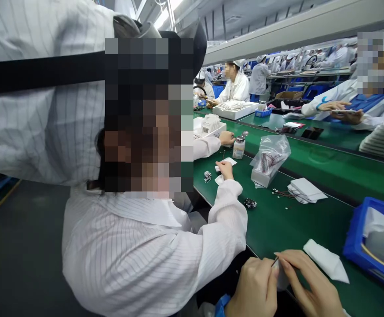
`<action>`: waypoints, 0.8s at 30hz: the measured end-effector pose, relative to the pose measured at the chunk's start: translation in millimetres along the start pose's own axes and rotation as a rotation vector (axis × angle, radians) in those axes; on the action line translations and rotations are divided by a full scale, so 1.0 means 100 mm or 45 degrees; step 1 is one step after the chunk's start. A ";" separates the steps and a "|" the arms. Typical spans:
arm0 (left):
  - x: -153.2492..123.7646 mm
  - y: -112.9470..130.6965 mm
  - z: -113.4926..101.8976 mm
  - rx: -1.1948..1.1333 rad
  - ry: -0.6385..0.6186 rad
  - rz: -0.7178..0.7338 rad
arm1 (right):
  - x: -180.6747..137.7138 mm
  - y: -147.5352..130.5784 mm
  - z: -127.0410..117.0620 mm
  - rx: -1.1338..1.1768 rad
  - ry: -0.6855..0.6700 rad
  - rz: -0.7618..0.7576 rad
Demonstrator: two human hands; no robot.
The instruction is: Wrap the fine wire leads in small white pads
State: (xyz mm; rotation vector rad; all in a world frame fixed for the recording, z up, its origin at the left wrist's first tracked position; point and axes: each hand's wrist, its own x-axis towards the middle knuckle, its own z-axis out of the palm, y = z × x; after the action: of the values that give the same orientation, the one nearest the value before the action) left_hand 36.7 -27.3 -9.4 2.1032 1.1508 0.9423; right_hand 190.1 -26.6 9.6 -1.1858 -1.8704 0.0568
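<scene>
My left hand [256, 286] is closed, thumb and forefinger pinched at a small thin dark piece [275, 261] near the table's front edge. My right hand [310, 281] meets it there, its fingertips pressed together at the same piece. Its exact kind is too small to tell. Between the palms shows something greyish white [282, 277], partly hidden by the fingers. Just beyond my right hand lies a folded white cloth [327, 260] on the green tabletop [305, 224].
A co-worker in a striped coat [135, 255] sits close on my left, arms over the table. Ahead are a clear bag with a white box [267, 163], stacked white cards [307, 190] with thin wires, and a pump bottle [239, 147]. A blue bin [353, 237] stands right.
</scene>
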 end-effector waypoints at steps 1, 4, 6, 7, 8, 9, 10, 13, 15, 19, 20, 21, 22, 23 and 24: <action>-0.01 0.02 -0.02 -0.016 0.010 0.007 | 0.02 -0.02 0.00 0.010 0.003 -0.010; 0.01 0.08 -0.07 -0.065 0.052 0.006 | 0.13 -0.11 -0.01 0.040 0.025 -0.043; 0.05 0.14 -0.10 -0.080 0.117 0.001 | 0.23 -0.16 -0.03 0.031 0.039 -0.068; 0.09 0.18 -0.11 -0.091 0.155 0.012 | 0.28 -0.18 -0.06 0.012 0.047 -0.085; 0.13 0.22 -0.12 -0.105 0.190 0.032 | 0.32 -0.20 -0.09 -0.013 0.061 -0.104; 0.17 0.27 -0.13 -0.123 0.220 0.062 | 0.35 -0.22 -0.12 -0.041 0.084 -0.125; 0.21 0.32 -0.14 -0.143 0.246 0.101 | 0.38 -0.23 -0.17 -0.067 0.112 -0.146; 0.28 0.47 -0.12 -0.180 0.318 0.212 | 0.40 -0.28 -0.32 -0.100 0.194 -0.173; 0.30 0.55 -0.08 -0.214 0.353 0.239 | 0.40 -0.30 -0.40 -0.058 0.241 -0.102; 0.34 0.58 0.03 -0.321 0.360 0.205 | 0.40 -0.28 -0.50 0.097 0.306 0.088; 0.35 0.58 0.05 -0.340 0.358 0.197 | 0.40 -0.26 -0.51 0.130 0.296 0.101; 0.36 0.57 0.08 -0.354 0.355 0.189 | 0.40 -0.25 -0.51 0.159 0.279 0.104; 0.37 0.56 0.09 -0.366 0.354 0.184 | 0.39 -0.24 -0.51 0.182 0.263 0.105; 0.38 0.56 0.11 -0.378 0.355 0.181 | 0.39 -0.23 -0.50 0.196 0.257 0.104; 0.39 0.56 0.12 -0.389 0.356 0.184 | 0.38 -0.22 -0.50 0.200 0.255 0.101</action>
State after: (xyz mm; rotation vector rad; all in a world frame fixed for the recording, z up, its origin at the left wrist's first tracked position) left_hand 87.3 -21.7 36.7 1.8655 0.9212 1.4194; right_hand 203.9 -29.5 75.0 -1.1146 -1.6139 0.1218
